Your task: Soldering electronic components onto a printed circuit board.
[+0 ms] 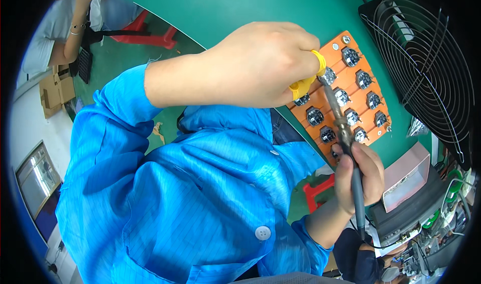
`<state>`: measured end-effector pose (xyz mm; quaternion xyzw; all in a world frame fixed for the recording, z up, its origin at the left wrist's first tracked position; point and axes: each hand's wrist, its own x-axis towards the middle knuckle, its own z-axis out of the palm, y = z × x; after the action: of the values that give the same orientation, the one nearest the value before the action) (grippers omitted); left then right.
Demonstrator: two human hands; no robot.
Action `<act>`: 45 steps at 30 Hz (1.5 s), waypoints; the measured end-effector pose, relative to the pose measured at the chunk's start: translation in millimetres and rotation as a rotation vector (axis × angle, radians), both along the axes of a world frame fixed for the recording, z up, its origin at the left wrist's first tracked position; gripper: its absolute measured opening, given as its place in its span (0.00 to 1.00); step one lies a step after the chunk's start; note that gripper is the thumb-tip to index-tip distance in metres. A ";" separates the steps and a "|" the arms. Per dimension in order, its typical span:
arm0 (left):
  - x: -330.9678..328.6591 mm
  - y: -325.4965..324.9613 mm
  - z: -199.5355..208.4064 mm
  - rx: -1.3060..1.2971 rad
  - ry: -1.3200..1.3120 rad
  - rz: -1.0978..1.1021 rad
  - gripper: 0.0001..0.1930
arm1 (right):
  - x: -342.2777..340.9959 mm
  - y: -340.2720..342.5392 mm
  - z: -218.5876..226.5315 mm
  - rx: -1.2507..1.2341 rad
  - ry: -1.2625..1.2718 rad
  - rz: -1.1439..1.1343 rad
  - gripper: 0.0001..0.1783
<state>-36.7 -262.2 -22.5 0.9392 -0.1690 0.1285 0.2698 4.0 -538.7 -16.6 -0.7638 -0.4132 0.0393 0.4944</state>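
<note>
My right hand (362, 176) is closed around the dark handle of a soldering iron (356, 184). Its metal tip points away from me, at a small round black-and-silver part (327, 76) on an orange fixture plate (328, 103). Several similar round parts sit in rows across that plate. My left hand (265, 66) reaches over the plate's left edge, with yellow finger cots (301, 87) on its fingers. Those fingers are curled together next to the iron's tip. Whatever they pinch is hidden behind the hand.
A large black fan with a wire guard (421, 68) stands right of the plate on the green table (240, 6). Nearer me are a pink open box (408, 179) and cluttered cables. Red stools (150, 36) stand below. One person (60, 38) sits far left, another (358, 256) lower right.
</note>
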 end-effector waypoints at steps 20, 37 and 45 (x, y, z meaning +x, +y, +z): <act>18.5 -16.1 1.4 -0.094 0.066 -0.110 0.10 | -2.8 -19.0 3.2 -0.028 -0.016 -0.095 0.11; 18.5 -24.1 20.1 -0.070 0.170 -0.102 0.10 | -9.4 -46.4 6.8 0.103 -0.044 -0.154 0.11; 22.7 -39.4 7.4 -0.070 0.066 -0.179 0.08 | -12.6 -46.4 1.9 -0.006 -0.053 -0.131 0.11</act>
<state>-14.0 -301.6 -15.1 0.9141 -0.2387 0.0788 0.3181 -8.6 -585.1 -14.7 -0.7914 -0.3752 -0.0123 0.4824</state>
